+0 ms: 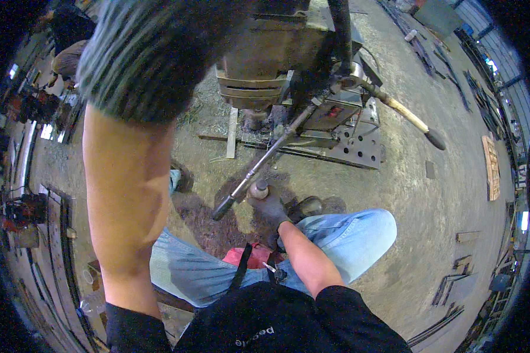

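Observation:
My left hand [165,47], in a dark ribbed glove, is raised very close at the upper left. It is blurred, and its fingers merge into the dark area by the drilling machine [256,65]. My right hand [271,209], in a grey glove, is low in front of my knees, wrapped round a small bottle-like container [258,189] with a rounded top and dark tip. Just beside it ends a metal feed lever [271,156] with a black grip. A second lever [403,112] reaches out to the right. Whatever my left hand touches is hidden.
A steel plate with round holes [359,147] lies by the machine's base. Shavings and dark stains cover the floor below. Long metal bars [53,235] lie at the left; a wooden pallet [490,167] is far right. Another person [70,56] is at the upper left.

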`<state>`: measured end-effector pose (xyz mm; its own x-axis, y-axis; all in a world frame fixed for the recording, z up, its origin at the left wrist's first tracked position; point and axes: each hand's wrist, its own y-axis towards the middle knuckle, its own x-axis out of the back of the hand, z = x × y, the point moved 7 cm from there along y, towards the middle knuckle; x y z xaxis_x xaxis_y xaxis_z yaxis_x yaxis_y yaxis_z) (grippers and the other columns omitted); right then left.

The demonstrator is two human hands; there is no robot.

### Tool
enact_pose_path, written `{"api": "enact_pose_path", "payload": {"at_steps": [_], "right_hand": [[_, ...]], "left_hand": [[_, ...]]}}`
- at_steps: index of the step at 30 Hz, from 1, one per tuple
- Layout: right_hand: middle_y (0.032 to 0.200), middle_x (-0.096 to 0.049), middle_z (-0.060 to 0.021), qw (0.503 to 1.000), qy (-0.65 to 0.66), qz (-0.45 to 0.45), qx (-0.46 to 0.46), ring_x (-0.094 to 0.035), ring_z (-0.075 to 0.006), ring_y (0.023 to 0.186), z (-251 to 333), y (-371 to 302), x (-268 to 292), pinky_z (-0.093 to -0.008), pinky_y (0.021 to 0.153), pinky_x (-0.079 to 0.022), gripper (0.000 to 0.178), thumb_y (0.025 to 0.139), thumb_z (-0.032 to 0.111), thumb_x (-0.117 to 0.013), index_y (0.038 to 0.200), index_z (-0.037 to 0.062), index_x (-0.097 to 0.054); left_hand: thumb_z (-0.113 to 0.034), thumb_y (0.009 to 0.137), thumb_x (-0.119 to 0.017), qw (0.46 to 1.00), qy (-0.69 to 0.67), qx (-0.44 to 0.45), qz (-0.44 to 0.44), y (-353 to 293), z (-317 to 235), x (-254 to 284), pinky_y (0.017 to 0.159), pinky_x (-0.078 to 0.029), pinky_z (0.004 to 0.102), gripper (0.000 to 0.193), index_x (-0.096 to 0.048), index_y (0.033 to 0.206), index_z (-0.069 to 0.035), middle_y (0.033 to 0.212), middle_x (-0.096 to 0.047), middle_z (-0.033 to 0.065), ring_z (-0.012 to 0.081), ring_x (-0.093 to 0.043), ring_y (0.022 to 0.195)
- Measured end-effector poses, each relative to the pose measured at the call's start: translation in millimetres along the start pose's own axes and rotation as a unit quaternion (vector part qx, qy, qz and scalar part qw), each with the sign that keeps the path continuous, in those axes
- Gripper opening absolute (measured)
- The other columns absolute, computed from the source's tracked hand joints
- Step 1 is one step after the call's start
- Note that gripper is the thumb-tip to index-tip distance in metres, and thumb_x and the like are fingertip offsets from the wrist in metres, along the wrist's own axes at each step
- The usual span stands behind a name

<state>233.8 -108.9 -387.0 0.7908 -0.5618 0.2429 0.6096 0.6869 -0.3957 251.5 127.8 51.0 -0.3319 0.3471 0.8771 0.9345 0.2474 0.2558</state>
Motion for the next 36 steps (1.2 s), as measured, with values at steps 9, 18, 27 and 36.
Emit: {"api": "enact_pose_path", "payload": {"at_steps": [9, 18, 27, 36], "right_hand": [[0.111, -0.069, -0.0100, 0.954, -0.272, -0.099, 0.075, -0.066, -0.0247, 0.103, 52, -2, 92, -0.0395, 0.090, -0.053, 0.035, 0.091, 0.025, -0.064, 0.121, 0.0086, -0.065], [0.088, -0.065, -0.0071, 0.736, 0.244, -0.502, 0.382, -0.058, -0.0150, 0.073, 254, -236, 348, -0.0309, 0.067, -0.047, 0.027, 0.101, 0.029, -0.057, 0.105, 0.0025, -0.061], [0.088, -0.067, -0.0152, 0.690, -0.118, -0.461, 0.545, -0.061, -0.0262, 0.082, 333, -339, 281, -0.0389, 0.077, -0.048, 0.029, 0.099, 0.028, -0.058, 0.104, -0.0005, -0.063], [0.101, -0.068, -0.0137, 0.788, -0.125, -0.443, 0.410, -0.063, -0.0235, 0.093, 315, -296, 277, -0.0410, 0.093, -0.051, 0.033, 0.098, 0.028, -0.063, 0.111, -0.0019, -0.064]], "left_hand": [[-0.031, 0.093, -0.057, 0.913, -0.120, -0.205, -0.332, 101, -252, 69, 0.079, -0.052, 0.0495, 0.032, -0.071, 0.107, -0.006, 0.106, -0.070, 0.0209, 0.0393, -0.067, 0.095], [-0.029, 0.087, -0.064, 0.895, -0.194, -0.158, -0.369, 141, -355, -74, 0.079, -0.051, 0.0514, 0.026, -0.072, 0.087, -0.004, 0.095, -0.071, 0.0221, 0.0396, -0.068, 0.093], [-0.013, 0.085, -0.063, 0.977, 0.006, -0.214, 0.015, 120, -375, -337, 0.081, -0.056, 0.0479, 0.020, -0.079, 0.096, -0.009, 0.100, -0.076, 0.0166, 0.0337, -0.073, 0.096], [-0.016, 0.086, -0.060, 0.926, 0.266, -0.240, 0.121, -13, -108, -490, 0.077, -0.056, 0.0467, 0.031, -0.074, 0.110, -0.004, 0.106, -0.074, 0.0152, 0.0334, -0.071, 0.097]]}}
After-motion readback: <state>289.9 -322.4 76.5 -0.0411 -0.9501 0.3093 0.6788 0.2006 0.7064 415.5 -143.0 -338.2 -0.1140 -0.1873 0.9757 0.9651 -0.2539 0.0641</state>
